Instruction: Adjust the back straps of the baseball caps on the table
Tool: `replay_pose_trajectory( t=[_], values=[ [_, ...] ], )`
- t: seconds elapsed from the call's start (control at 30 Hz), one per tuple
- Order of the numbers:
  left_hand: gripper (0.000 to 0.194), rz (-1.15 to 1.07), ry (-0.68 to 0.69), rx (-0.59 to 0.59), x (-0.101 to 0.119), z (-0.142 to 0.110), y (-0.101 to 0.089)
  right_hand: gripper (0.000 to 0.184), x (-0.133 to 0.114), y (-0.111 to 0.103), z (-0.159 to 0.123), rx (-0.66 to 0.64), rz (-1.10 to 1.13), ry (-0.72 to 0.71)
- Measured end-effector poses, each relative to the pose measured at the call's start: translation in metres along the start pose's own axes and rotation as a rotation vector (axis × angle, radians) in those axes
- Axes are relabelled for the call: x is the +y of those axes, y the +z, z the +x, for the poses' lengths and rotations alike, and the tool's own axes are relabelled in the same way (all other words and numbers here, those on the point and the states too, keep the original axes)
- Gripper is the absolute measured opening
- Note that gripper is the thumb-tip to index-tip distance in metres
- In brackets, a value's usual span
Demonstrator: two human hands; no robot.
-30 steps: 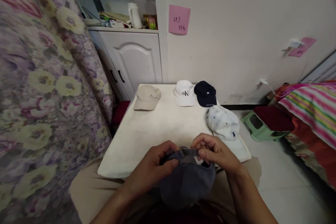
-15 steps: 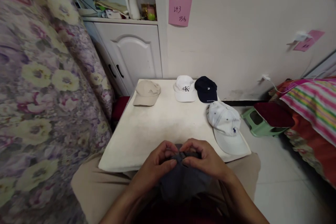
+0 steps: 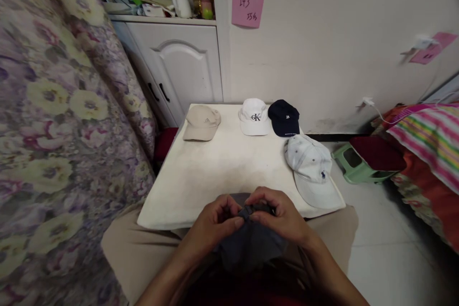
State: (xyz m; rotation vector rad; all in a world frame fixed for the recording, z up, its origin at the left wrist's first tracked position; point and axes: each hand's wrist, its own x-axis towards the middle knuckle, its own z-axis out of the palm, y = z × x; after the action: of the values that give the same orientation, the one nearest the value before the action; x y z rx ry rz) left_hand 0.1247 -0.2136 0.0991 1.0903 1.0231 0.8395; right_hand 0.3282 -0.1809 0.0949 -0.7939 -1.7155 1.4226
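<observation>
Cap (image 3: 251, 246) in gray hangs at the near edge of the counter (image 3: 215, 167), its back strap (image 3: 246, 212) pinched in the fingers of left hand (image 3: 211, 221) and right hand (image 3: 285, 217), best worked with small, even pulls, a navy cap (image 3: 284, 118) at the counter's far edge.

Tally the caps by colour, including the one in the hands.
Beige cap: 1
White cap, black letters: 1
Navy cap: 1
Mottled pale cap: 1
Dark grey cap, held in left hand and right hand: 1
Total: 5
</observation>
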Motion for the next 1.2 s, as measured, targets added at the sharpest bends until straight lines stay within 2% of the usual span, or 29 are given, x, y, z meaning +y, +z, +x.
replay_pose_trajectory(
  t=[0.13,0.47,0.77,0.97,1.2],
  values=[
    [0.028,-0.002,-0.019,-0.016,0.000,0.000,0.001,0.023,0.003,-0.001,0.000,-0.002,0.011,0.036],
    [0.023,-0.041,-0.008,0.059,-0.001,0.003,0.009,0.020,0.004,0.000,0.000,-0.039,0.139,0.082],
    [0.022,-0.055,0.023,0.058,-0.003,0.004,0.010,0.021,0.009,-0.002,0.001,-0.028,0.093,-0.010],
    [0.021,-0.104,0.057,0.098,-0.006,0.007,0.014,0.020,0.014,-0.002,0.004,-0.032,0.140,-0.063],
    [0.024,-0.113,0.044,0.076,-0.009,0.009,0.010,0.023,0.013,-0.002,0.002,-0.040,0.188,-0.002]
  ],
)
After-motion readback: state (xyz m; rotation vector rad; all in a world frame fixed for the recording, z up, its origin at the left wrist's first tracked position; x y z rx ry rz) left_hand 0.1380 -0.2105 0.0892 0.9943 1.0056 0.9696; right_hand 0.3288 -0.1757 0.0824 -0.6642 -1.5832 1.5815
